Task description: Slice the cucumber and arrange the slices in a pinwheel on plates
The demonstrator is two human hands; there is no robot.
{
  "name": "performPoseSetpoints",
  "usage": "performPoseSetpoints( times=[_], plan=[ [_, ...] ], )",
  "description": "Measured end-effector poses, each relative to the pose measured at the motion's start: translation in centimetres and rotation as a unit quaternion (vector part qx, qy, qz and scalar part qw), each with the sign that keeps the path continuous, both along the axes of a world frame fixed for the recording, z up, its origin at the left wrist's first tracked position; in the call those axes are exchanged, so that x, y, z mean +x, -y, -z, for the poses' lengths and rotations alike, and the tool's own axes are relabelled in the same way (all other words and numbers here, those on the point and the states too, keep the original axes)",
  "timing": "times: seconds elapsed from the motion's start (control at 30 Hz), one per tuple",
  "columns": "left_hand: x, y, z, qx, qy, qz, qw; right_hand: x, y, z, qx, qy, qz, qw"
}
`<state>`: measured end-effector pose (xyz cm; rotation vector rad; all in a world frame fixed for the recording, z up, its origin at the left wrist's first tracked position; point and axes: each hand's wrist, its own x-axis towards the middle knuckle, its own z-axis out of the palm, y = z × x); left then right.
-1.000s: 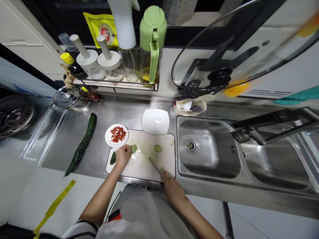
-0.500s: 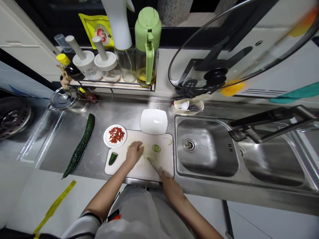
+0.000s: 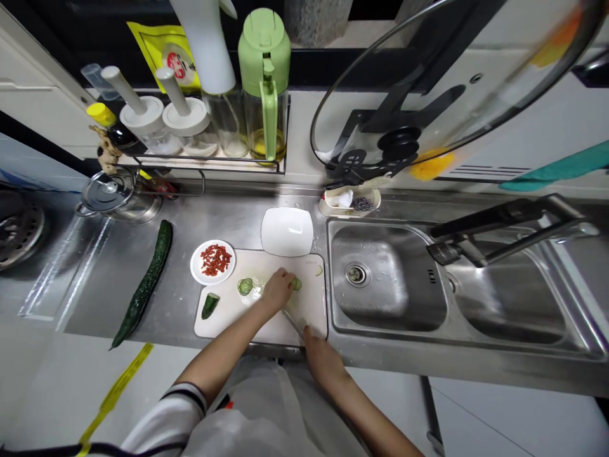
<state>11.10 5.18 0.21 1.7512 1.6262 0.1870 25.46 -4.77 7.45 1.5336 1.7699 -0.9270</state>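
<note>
On the white cutting board, my left hand has its fingers bent down and closed on some cucumber slices, which it partly covers. My right hand grips a knife at the board's front edge, its blade pointing up and left, close below the left hand. Another small pile of cucumber slices lies left of my left hand on the wet board. A cut cucumber end piece rests near the board's left side. One thin slice is at the top right corner.
A plate of red dried berries touches the board's upper left. Behind the board sits a white dish. A whole cucumber lies at left, near a lidded pot. The sink is at right, under a faucet.
My left hand has moved right across the board, from beside the left slices to the right ones, uncovering the left pile. My right hand still holds the knife. The view has shifted slightly.
</note>
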Motion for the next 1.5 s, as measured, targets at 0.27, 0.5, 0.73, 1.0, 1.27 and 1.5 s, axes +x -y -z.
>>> performPoseSetpoints(
  times=[0.27, 0.5, 0.73, 1.0, 1.27, 1.5],
  plan=[
    [0.1, -0.2, -0.1, 0.027, 0.021, -0.006, 0.999, 0.3, 0.2, 0.6, 0.009, -0.016, -0.009, 1.000],
    [-0.6, 0.2, -0.4, -0.020, 0.070, -0.064, 0.995, 0.4, 0.1, 0.4, 0.011, -0.009, -0.011, 1.000],
    [-3.5, 2.7, -0.2, -0.006, 0.085, -0.152, 0.985, 1.3, 0.9, 1.1, 0.026, -0.032, -0.027, 0.999],
    [-5.3, 5.3, 0.4, 0.000, 0.079, -0.191, 0.978, 1.8, 0.7, 0.1, 0.015, -0.047, -0.015, 0.999],
    [-5.3, 5.1, 0.3, 0.014, 0.067, -0.194, 0.979, 0.0, -0.4, 0.2, 0.083, -0.029, -0.048, 0.995],
    [-5.0, 5.3, 0.4, 0.026, 0.050, -0.200, 0.978, -1.0, -0.9, 0.1, 0.113, -0.005, -0.068, 0.991]
  ],
)
